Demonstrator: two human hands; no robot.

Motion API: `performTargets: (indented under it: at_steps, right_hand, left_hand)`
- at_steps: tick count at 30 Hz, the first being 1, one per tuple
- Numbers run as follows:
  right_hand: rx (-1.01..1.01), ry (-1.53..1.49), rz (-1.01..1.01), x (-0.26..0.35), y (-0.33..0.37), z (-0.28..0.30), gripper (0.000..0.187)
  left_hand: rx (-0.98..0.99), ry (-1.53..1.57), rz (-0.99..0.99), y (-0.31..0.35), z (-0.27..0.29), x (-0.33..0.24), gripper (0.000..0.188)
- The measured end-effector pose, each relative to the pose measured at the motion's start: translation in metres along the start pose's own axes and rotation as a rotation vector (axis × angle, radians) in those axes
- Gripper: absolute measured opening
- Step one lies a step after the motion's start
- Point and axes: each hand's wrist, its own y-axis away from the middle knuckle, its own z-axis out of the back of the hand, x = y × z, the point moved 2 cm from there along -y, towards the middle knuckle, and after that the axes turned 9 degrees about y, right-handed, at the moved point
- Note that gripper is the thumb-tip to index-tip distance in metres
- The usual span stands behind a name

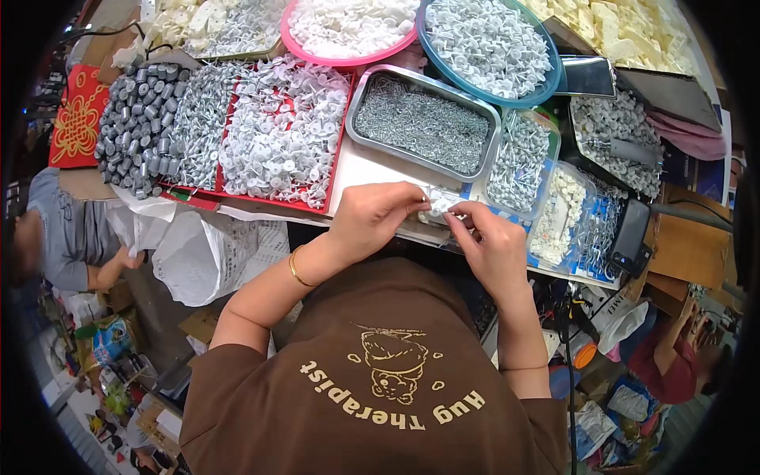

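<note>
At the table's front edge, my left hand (374, 220) and my right hand (492, 244) meet with fingertips pinched. Between them is a small white plastic piece (437, 203), gripped from both sides; its exact kind is too small to make out. Just beyond the hands stands a metal tray (499, 134) full of tiny silvery metal parts. Left of my left hand lies a red tray (339, 162) heaped with white round-headed pieces (273, 131). Close to my right hand, a clear plastic tub (518, 162) holds silvery screw-like parts.
Behind stand a pink basin (340, 60) of white pieces and a teal basin (552, 75) of white-headed pins. Grey cylinders (142, 119) are piled at left. A black phone-like device (631, 233) stands at right. A white bag (202, 261) hangs left; other people sit at both sides.
</note>
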Motion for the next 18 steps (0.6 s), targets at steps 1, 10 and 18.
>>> performTargets:
  at_steps: [1, 10, 18]
  right_hand:
    - [-0.002, 0.001, 0.0, -0.001, 0.0, 0.0, 0.011]
    - [0.058, 0.027, 0.055, 0.001, -0.009, 0.006, 0.012]
    - [-0.451, -0.087, -0.084, -0.027, -0.112, 0.058, 0.011]
  left_hand:
    - [0.001, 0.0, -0.002, 0.0, -0.001, 0.0, 0.014]
    - [0.117, -0.539, -0.501, 0.006, -0.015, -0.019, 0.017]
    - [0.123, -0.423, -0.223, 0.003, -0.005, -0.012, 0.026]
